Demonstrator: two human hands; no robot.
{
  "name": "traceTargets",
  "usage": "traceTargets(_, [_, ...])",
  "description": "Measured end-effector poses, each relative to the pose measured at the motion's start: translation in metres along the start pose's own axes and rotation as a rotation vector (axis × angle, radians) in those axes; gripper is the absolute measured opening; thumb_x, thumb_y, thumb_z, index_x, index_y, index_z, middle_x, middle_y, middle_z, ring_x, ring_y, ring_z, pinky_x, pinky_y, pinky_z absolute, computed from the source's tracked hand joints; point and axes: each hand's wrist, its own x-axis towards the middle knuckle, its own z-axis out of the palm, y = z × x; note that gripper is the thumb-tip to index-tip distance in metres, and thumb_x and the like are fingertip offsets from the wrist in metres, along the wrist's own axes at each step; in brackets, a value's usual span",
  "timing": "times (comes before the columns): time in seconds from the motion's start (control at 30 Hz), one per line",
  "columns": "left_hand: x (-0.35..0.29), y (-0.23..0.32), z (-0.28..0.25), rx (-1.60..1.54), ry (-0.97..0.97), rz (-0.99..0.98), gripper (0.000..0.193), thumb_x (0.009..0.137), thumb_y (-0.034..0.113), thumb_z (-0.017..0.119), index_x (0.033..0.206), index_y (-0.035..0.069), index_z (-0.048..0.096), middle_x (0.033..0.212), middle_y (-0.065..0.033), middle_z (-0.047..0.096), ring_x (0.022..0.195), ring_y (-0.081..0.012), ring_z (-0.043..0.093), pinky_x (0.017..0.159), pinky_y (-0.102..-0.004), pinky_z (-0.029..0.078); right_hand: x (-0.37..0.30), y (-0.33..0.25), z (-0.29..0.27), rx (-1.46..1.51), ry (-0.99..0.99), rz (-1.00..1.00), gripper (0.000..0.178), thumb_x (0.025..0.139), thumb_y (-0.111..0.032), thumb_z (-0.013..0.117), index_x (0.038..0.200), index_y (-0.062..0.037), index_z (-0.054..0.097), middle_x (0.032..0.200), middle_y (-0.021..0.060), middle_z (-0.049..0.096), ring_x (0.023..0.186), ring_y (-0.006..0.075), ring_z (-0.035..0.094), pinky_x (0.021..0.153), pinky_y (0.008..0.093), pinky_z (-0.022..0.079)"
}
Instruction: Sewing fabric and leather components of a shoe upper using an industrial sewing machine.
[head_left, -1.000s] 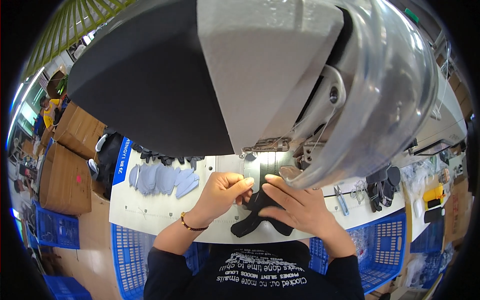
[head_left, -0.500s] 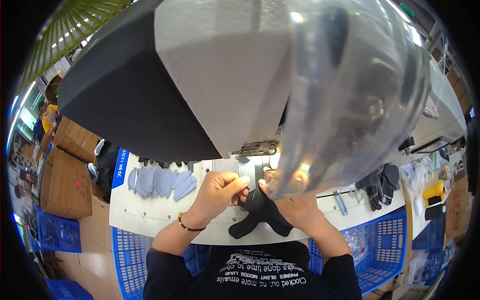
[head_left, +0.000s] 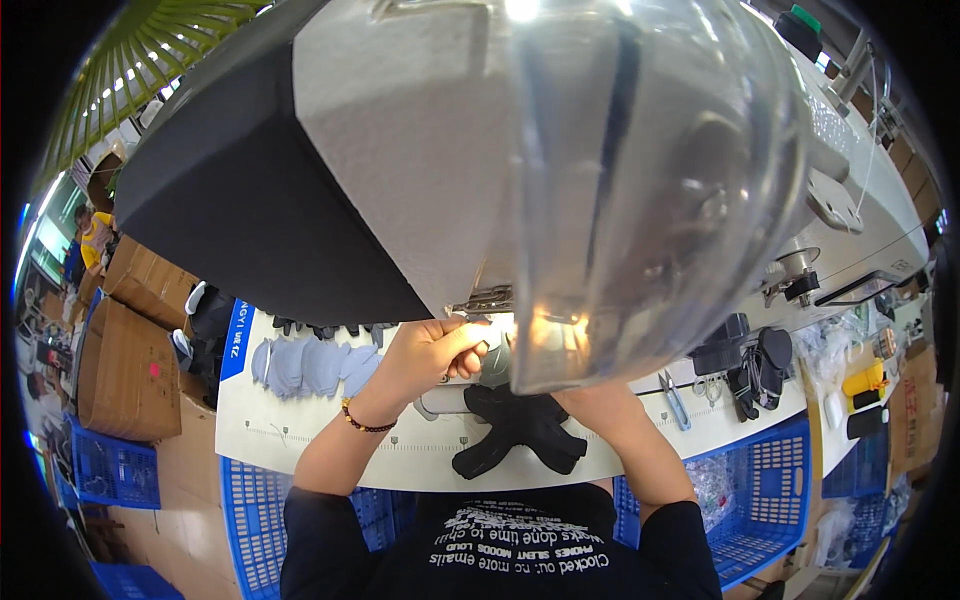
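Observation:
A black padded fabric piece (head_left: 518,432) with spread, rounded arms lies on the white worktable (head_left: 420,455), close to its front edge. My left hand (head_left: 432,357), a beaded bracelet at its wrist, is closed in a pinch beside the lit metal work area (head_left: 485,300) under a sewing machine head (head_left: 400,150). What its fingers grip, if anything, is too small to tell. To the right of the fabric is my right hand (head_left: 600,402). Its fingers are behind the machine's clear guard (head_left: 660,240), lost in glare.
Light blue-grey cut pieces (head_left: 305,365) lie on the table's left side. Blue-handled snips (head_left: 675,402) and black parts (head_left: 762,365) lie to the right. Blue crates (head_left: 255,530) stand below the table edge. Cardboard boxes (head_left: 130,365) are at far left, near a person in yellow (head_left: 97,235).
My left hand has moved up and away from me, off the black fabric toward the machine's work area. The view has shifted slightly, and the guard appears further left over my right hand.

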Motion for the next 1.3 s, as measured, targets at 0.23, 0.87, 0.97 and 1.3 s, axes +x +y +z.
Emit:
traceTargets(0.23, [0.004,0.002,-0.011,0.03,-0.139,-0.069,0.021,0.082,0.019,0.05,0.074,0.002,0.059,0.063,-0.0006,0.055,0.053,-0.0037,0.047,0.049,-0.0155,0.037,0.001,0.004,-0.003,0.058,0.0,-0.014,0.025,0.061,-0.007,0.055,0.086,-0.0072,0.058,0.082,0.0068,0.057,0.076,0.023,0.055,0.065,0.0349,0.043])
traceTargets(0.87, [0.002,0.011,-0.003,0.055,-0.067,-0.098,0.021,0.079,0.022,0.055,0.073,0.002,0.06,0.06,0.0011,0.051,0.056,-0.0047,0.046,0.053,-0.0175,0.038,-0.002,-0.008,-0.002,0.261,0.072,0.221,0.018,0.063,-0.002,0.056,0.081,-0.005,0.058,0.082,0.0089,0.056,0.074,0.0254,0.053,0.064,0.0343,0.042])
traceTargets(0.97, [0.007,0.008,-0.011,0.104,-0.099,-0.035,0.019,0.079,0.018,0.054,0.074,0.0,0.059,0.06,0.0004,0.051,0.056,-0.0053,0.046,0.053,-0.0182,0.038,0.005,-0.009,-0.007,0.209,0.11,0.177,0.019,0.062,-0.002,0.057,0.08,-0.0053,0.058,0.082,0.0085,0.056,0.075,0.0252,0.053,0.065,0.0336,0.042])
traceTargets(1.3, [0.02,-0.005,-0.022,-0.061,-0.076,0.057,0.014,0.08,0.008,0.049,0.076,-0.001,0.059,0.059,-0.0012,0.05,0.057,-0.008,0.048,0.052,-0.0197,0.039,0.018,-0.003,-0.019,0.377,0.213,0.178,0.013,0.06,-0.004,0.06,0.073,-0.0048,0.06,0.069,0.0058,0.059,0.062,0.0212,0.055,0.058,0.0306,0.043])
